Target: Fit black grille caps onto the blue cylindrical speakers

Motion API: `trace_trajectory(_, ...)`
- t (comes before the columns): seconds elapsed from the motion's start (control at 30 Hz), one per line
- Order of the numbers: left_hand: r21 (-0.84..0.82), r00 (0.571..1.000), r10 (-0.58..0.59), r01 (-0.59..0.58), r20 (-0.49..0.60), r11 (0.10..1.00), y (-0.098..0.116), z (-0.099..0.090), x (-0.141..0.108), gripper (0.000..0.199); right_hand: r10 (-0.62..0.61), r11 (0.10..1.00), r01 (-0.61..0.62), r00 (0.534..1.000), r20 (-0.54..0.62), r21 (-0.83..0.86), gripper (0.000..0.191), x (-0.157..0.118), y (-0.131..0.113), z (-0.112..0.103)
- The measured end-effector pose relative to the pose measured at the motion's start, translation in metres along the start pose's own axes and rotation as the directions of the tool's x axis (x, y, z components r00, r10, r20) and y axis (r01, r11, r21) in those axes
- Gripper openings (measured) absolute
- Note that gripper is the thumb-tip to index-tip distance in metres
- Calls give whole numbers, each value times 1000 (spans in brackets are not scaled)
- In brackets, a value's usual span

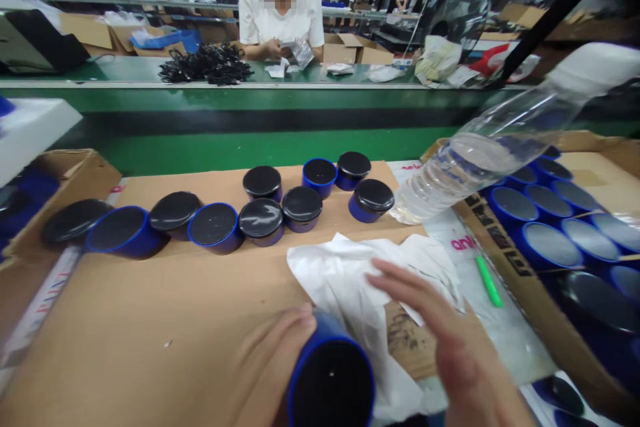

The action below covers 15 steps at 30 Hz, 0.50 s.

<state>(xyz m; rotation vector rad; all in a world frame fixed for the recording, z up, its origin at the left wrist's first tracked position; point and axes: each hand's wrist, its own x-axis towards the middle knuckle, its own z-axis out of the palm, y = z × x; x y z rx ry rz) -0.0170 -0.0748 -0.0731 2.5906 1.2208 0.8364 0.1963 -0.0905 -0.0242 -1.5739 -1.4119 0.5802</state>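
My left hand [275, 363] is wrapped round the side of a blue cylinder [333, 380] with a black end, close to the bottom edge of the view. To its right, my right hand [445, 333] hangs over a crumpled white cloth [345, 280], fingers stretched out and holding nothing; it looks blurred. Beyond both hands, several blue round pieces with black tops [214, 227] stand in an uneven row on the brown cardboard sheet [150, 313].
A clear water bottle [465, 167] leans at the right, near a green marker [489, 281]. An open carton [500, 240] of blue cylinders stands at the right edge, another carton [75, 173] at the left. Across the green bench [200, 140] sits a person in white [281, 13].
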Motion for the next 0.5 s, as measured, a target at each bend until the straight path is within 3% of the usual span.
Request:
trace_trajectory(0.07, 30, 999, 23, -24, 42, 999, -17, 4, -7, 67, -35, 934, -16, 990, -135, -357, 32, 12, 31, -28)
trace_trajectory(0.1, 29, 998, 29, -30, 48, 999, -25, 6, -10, 64, -35, 840, -87, 976, -214, -535, 37, 17, 48, -42)
trace_trajectory(0.13, 38, 997, 58, -60, 56, 997, -33, 7, -13, 60, 33, 763, -196, 964, -265, -616, 42, 21, 63, -55)
trace_trajectory(0.2, 103, 980, 170, -181, 105, 978, -49, 10, -19, 52, 91, 644, -273, 955, -282, -715, 48, 24, 89, -72)
trace_trajectory(0.27, 210, 937, 305, -337, 170, 918, -61, 14, -25, 50, 141, 561, -299, 953, -266, -772, 48, 22, 103, -77)
trace_trajectory(0.33, 283, 914, 358, -401, 191, 872, -64, 19, -31, 52, 170, 496, -310, 951, -260, -811, 44, 20, 108, -78)
trace_trajectory(0.43, 226, 967, 256, -253, 15, 941, -46, 21, -36, 49, 195, 476, -265, 962, -194, -839, 42, 21, 111, -85)
trace_trajectory(0.5, 122, 999, 10, -4, -45, 992, -23, 18, -34, 43, 179, 498, -204, 975, -130, -843, 42, 19, 116, -95)
